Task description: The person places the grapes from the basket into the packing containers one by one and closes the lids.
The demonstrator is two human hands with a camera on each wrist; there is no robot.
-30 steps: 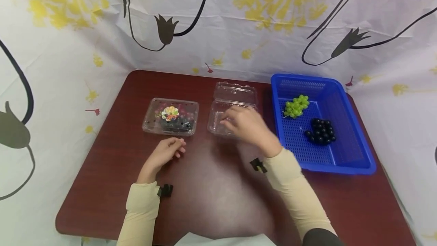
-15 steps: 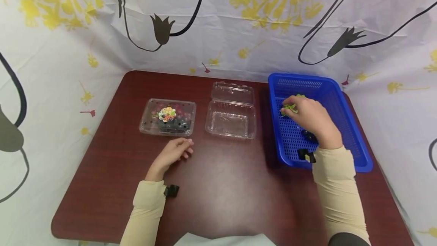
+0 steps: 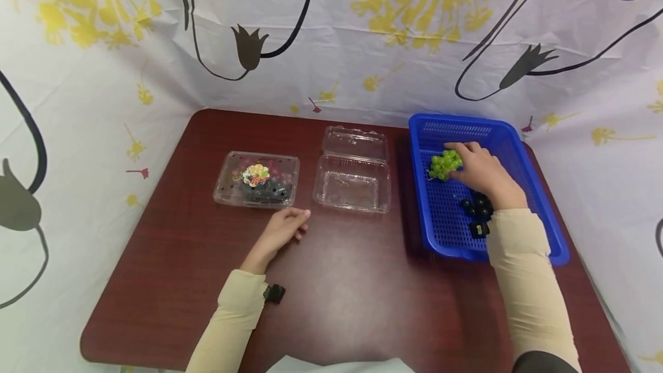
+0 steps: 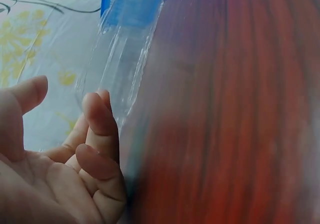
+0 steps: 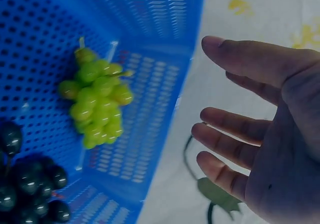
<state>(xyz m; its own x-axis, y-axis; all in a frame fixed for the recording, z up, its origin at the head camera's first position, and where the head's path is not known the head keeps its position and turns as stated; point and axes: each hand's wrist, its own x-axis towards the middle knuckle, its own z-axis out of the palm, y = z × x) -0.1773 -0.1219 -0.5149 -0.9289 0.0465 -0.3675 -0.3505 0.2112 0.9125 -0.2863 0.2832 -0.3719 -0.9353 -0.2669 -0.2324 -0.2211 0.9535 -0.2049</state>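
A bunch of green grapes (image 3: 444, 164) lies in the blue basket (image 3: 426, 220). My right hand (image 3: 481, 171) is over the basket, at the right side of this bunch in the head view. The right wrist view shows the hand (image 5: 265, 119) with fingers spread and nothing between them, apart from the green grapes (image 5: 99, 99). A bunch of black grapes (image 3: 479, 206) sits nearer me, partly hidden by my wrist. My left hand (image 3: 282, 229), loosely curled and holding nothing, hovers or rests near an opened clear plastic clamshell box (image 3: 352, 183); contact with the table is unclear.
A closed clear clamshell box (image 3: 256, 180) with red and dark grapes and a flower-shaped sticker stands left of the opened one. All stand on a dark red-brown table (image 3: 336, 286). A patterned cloth (image 3: 331, 45) hangs behind the table.
My right hand has moved from over the opened clamshell box rightward to the green grapes in the basket. The left hand has shifted slightly right.
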